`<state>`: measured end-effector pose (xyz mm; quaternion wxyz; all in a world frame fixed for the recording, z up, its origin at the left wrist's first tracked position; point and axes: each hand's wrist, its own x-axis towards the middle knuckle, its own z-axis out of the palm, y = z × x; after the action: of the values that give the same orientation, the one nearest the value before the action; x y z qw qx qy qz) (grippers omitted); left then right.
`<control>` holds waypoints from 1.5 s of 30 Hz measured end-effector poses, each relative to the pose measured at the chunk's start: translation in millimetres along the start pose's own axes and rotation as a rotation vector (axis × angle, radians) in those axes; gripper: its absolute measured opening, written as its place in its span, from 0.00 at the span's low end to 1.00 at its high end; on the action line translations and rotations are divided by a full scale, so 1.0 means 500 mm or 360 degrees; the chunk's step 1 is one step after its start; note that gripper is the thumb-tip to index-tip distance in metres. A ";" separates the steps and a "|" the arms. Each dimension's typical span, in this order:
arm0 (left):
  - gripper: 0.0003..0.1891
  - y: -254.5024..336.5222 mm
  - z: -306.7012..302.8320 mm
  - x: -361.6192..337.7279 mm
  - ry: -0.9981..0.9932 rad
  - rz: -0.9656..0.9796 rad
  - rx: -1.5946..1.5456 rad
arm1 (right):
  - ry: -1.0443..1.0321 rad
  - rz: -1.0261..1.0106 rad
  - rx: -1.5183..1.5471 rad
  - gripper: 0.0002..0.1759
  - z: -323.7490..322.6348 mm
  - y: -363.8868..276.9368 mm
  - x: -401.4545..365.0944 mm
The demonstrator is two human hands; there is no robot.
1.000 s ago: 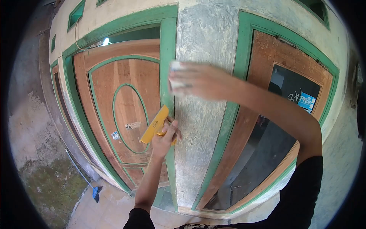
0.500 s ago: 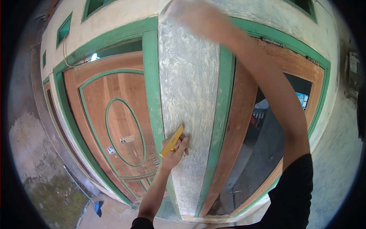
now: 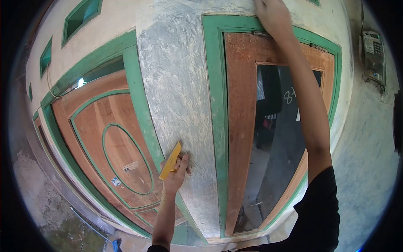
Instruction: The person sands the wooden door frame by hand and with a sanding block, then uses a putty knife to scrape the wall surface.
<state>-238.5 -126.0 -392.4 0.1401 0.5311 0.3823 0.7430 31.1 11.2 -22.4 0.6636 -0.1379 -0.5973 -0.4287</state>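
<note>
My left hand [image 3: 174, 178] is closed around a yellow putty spreader [image 3: 171, 161], held tilted in front of the wall strip between the two door frames. That plastered wall strip [image 3: 178, 92] is streaked grey and white. Raised high, my right hand [image 3: 275, 19] is near the wall above the right door frame. Its fingers look curled, but they are slightly blurred and cut by the top edge, so what they hold is hidden.
A wooden door [image 3: 94, 113] with an oval moulding stands left, and a glazed wooden door [image 3: 240, 126] right, both in green frames. An electricity meter [image 3: 373, 54] hangs on the far right wall. A blue broom [image 3: 116, 244] lies at lower left.
My right hand has moved from the top of the wall strip to the right, above the right door frame. The view has shifted; my left hand still grips the putty spreader.
</note>
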 end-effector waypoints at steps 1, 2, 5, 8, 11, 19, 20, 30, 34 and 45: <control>0.21 -0.002 0.000 0.000 -0.0004 -0.0009 -0.0024 | -0.0016 -0.0017 -0.0012 0.18 0.005 -0.007 -0.025; 0.21 -0.002 0.000 0.003 0.0019 -0.0005 0.0030 | 0.0027 -0.0299 0.0014 0.17 0.003 -0.024 -0.062; 0.20 0.031 0.027 0.003 0.0056 -0.0021 0.0173 | 0.0013 -0.0785 0.0145 0.15 0.006 -0.053 -0.092; 0.20 0.059 0.053 0.000 0.0109 -0.0196 0.0042 | -0.0188 -0.0532 0.0018 0.16 -0.010 0.056 -0.076; 0.21 0.055 0.067 -0.001 0.0128 -0.0375 -0.0033 | -0.0066 0.0140 0.0111 0.19 -0.110 0.100 -0.092; 0.18 0.036 0.098 0.024 0.0111 -0.0148 0.0184 | -0.0253 -0.0590 0.0083 0.20 -0.039 0.079 -0.024; 0.18 0.035 0.100 0.025 0.0121 -0.0159 0.0186 | -0.0158 -0.0431 -0.0057 0.20 -0.033 0.103 -0.012; 0.22 0.056 0.121 0.024 0.0216 -0.0205 0.0186 | 0.0272 -0.1107 0.0428 0.14 -0.001 -0.059 -0.085; 0.22 0.065 0.120 0.026 0.0198 -0.0217 0.0182 | -0.0405 -0.0245 -0.0221 0.16 -0.023 0.011 -0.039; 0.19 0.047 0.117 0.023 0.0254 -0.0178 0.0232 | 0.0245 -0.0842 0.0202 0.15 0.038 0.007 -0.023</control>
<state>-186.1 -110.4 -359.5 0.1115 0.4568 0.4743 0.7443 21.7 31.1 -26.9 0.5794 0.0975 -0.5862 -0.5578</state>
